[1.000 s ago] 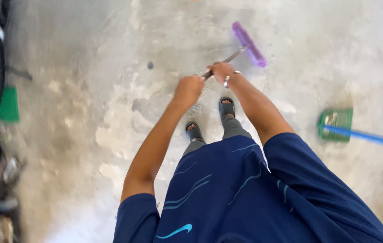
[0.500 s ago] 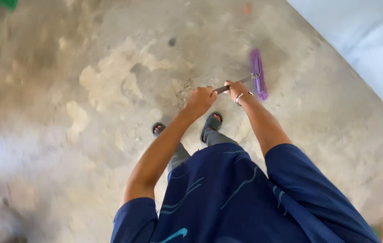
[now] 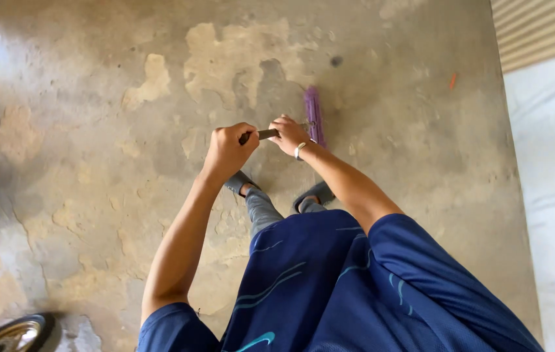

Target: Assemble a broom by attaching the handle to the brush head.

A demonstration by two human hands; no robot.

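Broom handle (image 3: 268,134) held in both fists: left hand (image 3: 228,151), right hand (image 3: 288,135). Purple head (image 3: 314,115) set on concrete floor (image 3: 95,163) (sweeping stroke, seemingly). Firm grip needed next.

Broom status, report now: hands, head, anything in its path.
Left hand and right hand both shut on broom handle. Purple broom head down on concrete floor. Nothing in its path.

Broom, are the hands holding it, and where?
Yes. Both the left hand and right hand grip the broom by its handle's upper end.
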